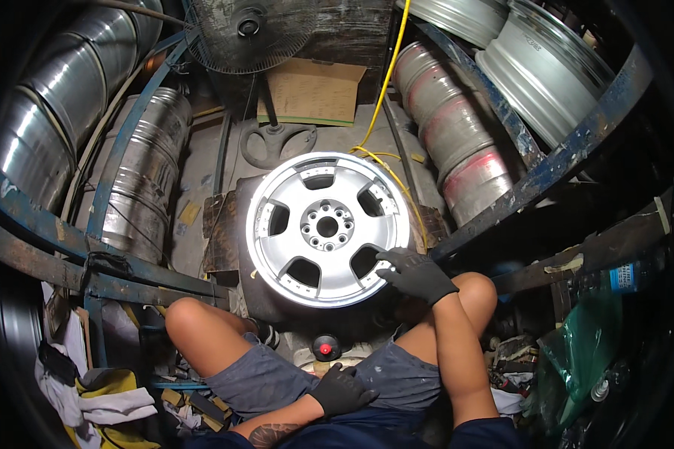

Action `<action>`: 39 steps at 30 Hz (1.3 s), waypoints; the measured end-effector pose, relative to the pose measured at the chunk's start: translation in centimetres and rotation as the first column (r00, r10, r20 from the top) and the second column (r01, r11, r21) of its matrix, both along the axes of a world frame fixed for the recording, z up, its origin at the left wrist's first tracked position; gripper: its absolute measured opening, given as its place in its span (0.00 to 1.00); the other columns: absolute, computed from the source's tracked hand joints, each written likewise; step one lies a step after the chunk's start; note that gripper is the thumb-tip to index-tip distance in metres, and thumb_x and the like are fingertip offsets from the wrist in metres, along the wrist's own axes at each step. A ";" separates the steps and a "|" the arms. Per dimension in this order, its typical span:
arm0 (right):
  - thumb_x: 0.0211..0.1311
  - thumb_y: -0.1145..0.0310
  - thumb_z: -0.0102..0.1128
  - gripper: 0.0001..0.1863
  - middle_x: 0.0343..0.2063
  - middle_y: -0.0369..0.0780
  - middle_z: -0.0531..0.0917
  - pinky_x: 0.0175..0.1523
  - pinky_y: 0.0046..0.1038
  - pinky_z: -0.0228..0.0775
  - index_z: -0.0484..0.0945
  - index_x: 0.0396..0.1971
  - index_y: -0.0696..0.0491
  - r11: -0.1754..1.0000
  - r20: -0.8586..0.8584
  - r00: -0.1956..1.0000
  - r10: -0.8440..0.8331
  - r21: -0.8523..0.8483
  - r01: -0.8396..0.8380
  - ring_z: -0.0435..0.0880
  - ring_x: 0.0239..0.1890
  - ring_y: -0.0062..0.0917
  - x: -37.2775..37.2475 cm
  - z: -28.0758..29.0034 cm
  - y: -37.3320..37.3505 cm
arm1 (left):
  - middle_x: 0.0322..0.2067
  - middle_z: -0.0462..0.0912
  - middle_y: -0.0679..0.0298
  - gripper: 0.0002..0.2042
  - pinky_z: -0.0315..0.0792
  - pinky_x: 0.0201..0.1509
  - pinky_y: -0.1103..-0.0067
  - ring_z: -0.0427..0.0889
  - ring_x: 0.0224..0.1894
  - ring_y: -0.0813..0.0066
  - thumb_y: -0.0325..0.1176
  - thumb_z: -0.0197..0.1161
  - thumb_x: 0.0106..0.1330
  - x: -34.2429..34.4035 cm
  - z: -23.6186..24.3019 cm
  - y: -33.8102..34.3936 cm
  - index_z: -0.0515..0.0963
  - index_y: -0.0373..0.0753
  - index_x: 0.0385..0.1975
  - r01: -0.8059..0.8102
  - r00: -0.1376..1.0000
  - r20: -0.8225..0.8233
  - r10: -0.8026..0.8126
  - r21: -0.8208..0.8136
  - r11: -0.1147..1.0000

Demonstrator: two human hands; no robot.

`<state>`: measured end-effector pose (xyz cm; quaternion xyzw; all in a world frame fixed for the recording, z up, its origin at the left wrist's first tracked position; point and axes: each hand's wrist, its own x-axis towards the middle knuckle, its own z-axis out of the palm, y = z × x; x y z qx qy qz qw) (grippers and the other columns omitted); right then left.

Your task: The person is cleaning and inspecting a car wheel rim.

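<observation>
A silver alloy wheel point(296, 251) with five spokes lies face up in front of my knees. My right hand point(418, 275), in a black glove, is at the wheel's lower right edge, beside one of the dark spoke openings. Its fingers are bent together around a small pale piece whose kind I cannot make out. In my lap rests my left hand point(342, 391), also black-gloved, with its fingers stretched out and nothing in them. Just beyond it, between my legs, stands a dark round container with a red cap point(326, 349).
Racks with blue metal frames point(116, 161) hold stacked wheel rims point(146, 165) on both sides. A pedestal fan point(249, 28) stands at the back near cardboard point(312, 91). A yellow hose point(386, 82) runs down behind the wheel. Rags point(112, 404) lie lower left, a green plastic bag point(580, 348) lower right.
</observation>
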<state>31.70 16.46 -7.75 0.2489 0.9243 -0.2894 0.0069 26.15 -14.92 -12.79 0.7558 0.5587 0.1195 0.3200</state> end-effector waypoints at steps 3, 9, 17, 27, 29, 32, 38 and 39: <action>0.65 0.47 0.57 0.28 0.57 0.44 0.78 0.63 0.39 0.67 0.75 0.60 0.46 0.998 0.012 1.000 0.014 0.063 -0.015 0.80 0.56 0.38 -1.0 -0.4 0.5 | 0.29 0.83 0.56 0.16 0.68 0.48 0.52 0.82 0.39 0.54 0.51 0.51 0.71 0.2 -0.3 -0.3 0.84 0.51 0.40 -0.093 0.995 -0.016 0.094 0.019 0.995; 0.67 0.53 0.52 0.19 0.53 0.41 0.76 0.60 0.37 0.71 0.77 0.51 0.47 0.987 -0.106 0.987 0.123 0.116 -0.110 0.78 0.56 0.35 -2.7 1.8 -1.6 | 0.27 0.84 0.50 0.23 0.74 0.36 0.56 0.83 0.29 0.51 0.53 0.57 0.65 0.9 -3.3 -0.8 0.83 0.38 0.22 0.033 0.999 0.023 -0.033 0.002 0.999; 0.65 0.51 0.58 0.24 0.48 0.44 0.83 0.67 0.34 0.63 0.79 0.54 0.50 0.977 -0.066 0.981 0.182 0.124 -0.173 0.76 0.57 0.35 -4.7 -0.6 -4.3 | 0.20 0.78 0.54 0.15 0.72 0.31 0.61 0.81 0.25 0.58 0.40 0.53 0.67 0.6 -5.1 -1.7 0.82 0.41 0.23 0.142 0.974 0.174 -0.144 0.023 0.990; 0.67 0.44 0.52 0.29 0.56 0.45 0.79 0.66 0.38 0.65 0.74 0.61 0.46 0.996 0.121 0.988 0.092 0.002 -0.093 0.76 0.61 0.38 -2.7 0.9 -4.1 | 0.24 0.80 0.57 0.13 0.74 0.39 0.61 0.81 0.27 0.55 0.41 0.51 0.68 -0.8 -1.4 0.3 0.81 0.44 0.31 0.329 0.938 0.068 -0.341 0.139 0.934; 0.68 0.42 0.50 0.30 0.56 0.46 0.79 0.66 0.38 0.65 0.73 0.63 0.43 0.995 0.195 0.977 0.081 0.044 -0.091 0.76 0.61 0.38 -2.1 -0.1 -3.7 | 0.25 0.81 0.56 0.13 0.75 0.40 0.60 0.82 0.28 0.55 0.41 0.50 0.68 -1.1 -1.3 0.9 0.81 0.45 0.32 0.365 0.927 0.065 -0.370 0.080 0.928; 0.68 0.42 0.50 0.30 0.57 0.46 0.79 0.67 0.38 0.64 0.73 0.63 0.43 0.996 0.272 0.960 0.071 0.029 -0.082 0.75 0.62 0.38 -1.8 1.1 -3.6 | 0.28 0.83 0.55 0.13 0.75 0.44 0.56 0.83 0.32 0.53 0.41 0.49 0.69 -1.1 -1.2 1.1 0.81 0.46 0.36 0.413 0.910 0.071 -0.407 -0.108 0.904; 0.68 0.43 0.50 0.30 0.59 0.46 0.78 0.68 0.38 0.64 0.74 0.61 0.46 0.985 0.172 0.971 0.164 0.028 -0.172 0.75 0.62 0.39 -2.8 -0.2 -3.9 | 0.40 0.86 0.52 0.21 0.66 0.54 0.40 0.85 0.41 0.51 0.54 0.46 0.72 -0.4 -7.4 2.1 0.82 0.47 0.42 0.472 0.881 0.088 -0.466 -0.253 0.845; 0.68 0.44 0.51 0.30 0.58 0.46 0.78 0.67 0.37 0.64 0.74 0.61 0.48 0.977 0.137 0.970 0.202 0.045 -0.210 0.75 0.62 0.39 -3.3 0.4 -4.4 | 0.36 0.85 0.53 0.17 0.69 0.45 0.47 0.84 0.37 0.54 0.49 0.48 0.71 -1.4 -7.9 2.6 0.81 0.45 0.41 0.557 0.830 0.062 -0.554 -0.059 0.828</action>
